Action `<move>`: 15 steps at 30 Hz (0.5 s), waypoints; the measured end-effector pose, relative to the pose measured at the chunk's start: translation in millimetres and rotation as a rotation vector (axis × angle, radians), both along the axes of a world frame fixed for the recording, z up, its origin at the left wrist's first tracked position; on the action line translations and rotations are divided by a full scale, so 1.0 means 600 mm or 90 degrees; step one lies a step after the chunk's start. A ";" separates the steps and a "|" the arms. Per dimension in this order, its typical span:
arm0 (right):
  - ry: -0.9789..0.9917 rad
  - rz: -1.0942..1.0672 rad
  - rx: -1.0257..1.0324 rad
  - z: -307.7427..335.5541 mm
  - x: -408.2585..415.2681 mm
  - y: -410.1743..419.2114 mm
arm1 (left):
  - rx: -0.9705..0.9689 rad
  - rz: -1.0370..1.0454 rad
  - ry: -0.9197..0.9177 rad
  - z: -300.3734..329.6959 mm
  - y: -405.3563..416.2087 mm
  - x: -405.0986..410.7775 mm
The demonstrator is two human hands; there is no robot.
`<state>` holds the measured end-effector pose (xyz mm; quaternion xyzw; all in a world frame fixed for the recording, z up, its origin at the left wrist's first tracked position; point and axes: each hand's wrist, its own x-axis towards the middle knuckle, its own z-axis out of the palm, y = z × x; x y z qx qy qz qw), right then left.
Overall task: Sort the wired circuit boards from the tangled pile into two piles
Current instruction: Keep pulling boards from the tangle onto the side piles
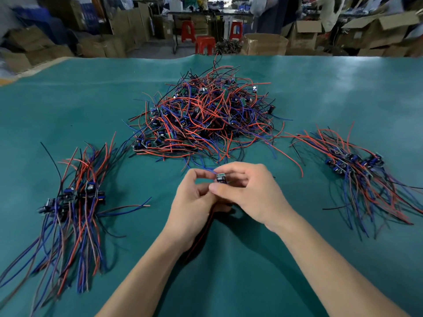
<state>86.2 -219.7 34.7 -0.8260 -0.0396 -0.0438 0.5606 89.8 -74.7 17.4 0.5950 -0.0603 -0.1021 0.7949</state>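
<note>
A tangled pile (206,115) of small circuit boards with red, blue and black wires lies at the table's middle. A sorted pile (75,202) lies at the left, its wires trailing toward me. Another sorted pile (359,165) lies at the right. Just in front of the tangle, my right hand (249,193) pinches one small circuit board (221,178) between thumb and fingers. My left hand (194,207) touches the same board from the left and holds its wires. Red and black wires hang down from the board between my palms.
The teal cloth table (251,259) fills the view. Beyond its far edge stand red stools (204,43) and stacks of cardboard boxes (265,43) on the workshop floor.
</note>
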 end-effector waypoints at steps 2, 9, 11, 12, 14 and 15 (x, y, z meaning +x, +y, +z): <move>-0.024 -0.013 0.003 0.003 -0.003 -0.004 | 0.012 -0.017 -0.011 -0.001 -0.003 -0.004; -0.043 -0.117 0.053 0.028 0.001 -0.030 | 0.122 -0.173 -0.050 0.009 0.007 -0.007; -0.030 -0.163 0.169 0.038 -0.003 -0.047 | 0.175 -0.225 -0.069 0.011 0.009 -0.006; -0.029 -0.187 0.226 0.045 -0.006 -0.058 | 0.201 -0.244 -0.080 0.012 0.011 -0.006; -0.043 -0.249 0.306 0.063 -0.012 -0.095 | 0.237 -0.267 -0.087 0.013 0.013 -0.007; -0.060 -0.283 0.329 0.075 -0.015 -0.123 | 0.249 -0.269 -0.083 0.013 0.013 -0.008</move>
